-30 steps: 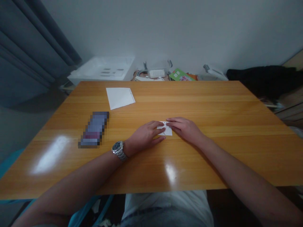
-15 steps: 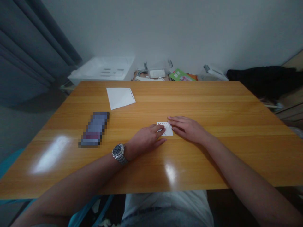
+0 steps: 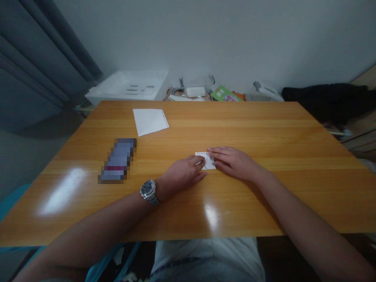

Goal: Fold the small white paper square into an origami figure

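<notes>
A small folded piece of white paper (image 3: 209, 163), with punched holes along its far edge, lies on the wooden table (image 3: 164, 219) in front of me. My left hand (image 3: 183, 173), wearing a metal watch (image 3: 149, 191) at the wrist, rests on the paper's left part with fingers stretched out. From the other side, my right hand (image 3: 235, 162) reaches in with its fingers extended and apart, the tips touching the paper's upper right part. Both hands lie low, and their fingers hide some of the paper. Neither one is wrapped around it.
Farther back on the left lies a larger white sheet (image 3: 151, 122) with a perforated edge. A pixelated phone-like object (image 3: 119, 160) is to the left of my hands. Beyond the far table edge are a white plastic tray (image 3: 126, 92), a green booklet (image 3: 225, 94) and dark cloth (image 3: 323, 100).
My right hand has slid slightly toward me, its fingers now a little lower over the paper's right side. The left hand stays in place on the paper.
</notes>
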{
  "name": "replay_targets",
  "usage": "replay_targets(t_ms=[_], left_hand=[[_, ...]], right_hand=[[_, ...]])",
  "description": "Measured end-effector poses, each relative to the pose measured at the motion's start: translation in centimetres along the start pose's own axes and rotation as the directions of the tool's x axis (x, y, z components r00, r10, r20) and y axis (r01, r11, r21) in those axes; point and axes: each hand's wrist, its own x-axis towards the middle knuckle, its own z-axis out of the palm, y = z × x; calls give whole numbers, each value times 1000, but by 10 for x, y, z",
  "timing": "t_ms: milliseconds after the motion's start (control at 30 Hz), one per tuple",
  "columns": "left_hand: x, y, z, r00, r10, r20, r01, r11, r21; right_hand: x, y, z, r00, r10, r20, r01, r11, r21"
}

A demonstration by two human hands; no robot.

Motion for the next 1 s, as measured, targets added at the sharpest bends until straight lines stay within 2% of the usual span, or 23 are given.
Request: replay_targets(t_ms=[233, 567, 767, 867, 1000], left_hand=[[-2, -3, 0, 999, 39, 29, -39, 999, -10], [-1, -5, -3, 992, 113, -48, -116, 992, -43], [-2, -2, 4, 995, 83, -49, -84, 996, -15], [-2, 3, 5, 997, 56, -45, -55, 998, 15], [0, 11, 2, 1000, 26, -17, -25, 999, 37]], right_hand=[[-2, 1, 2, 998, 2, 58, -4, 1000, 25], [-2, 1, 1, 999, 6, 54, -9, 998, 56], [-3, 8, 0, 999, 49, 15, -50, 995, 88], [-5, 12, -2, 994, 113, -5, -113, 992, 53], [-6, 13, -3, 992, 124, 21, -124, 992, -6]])
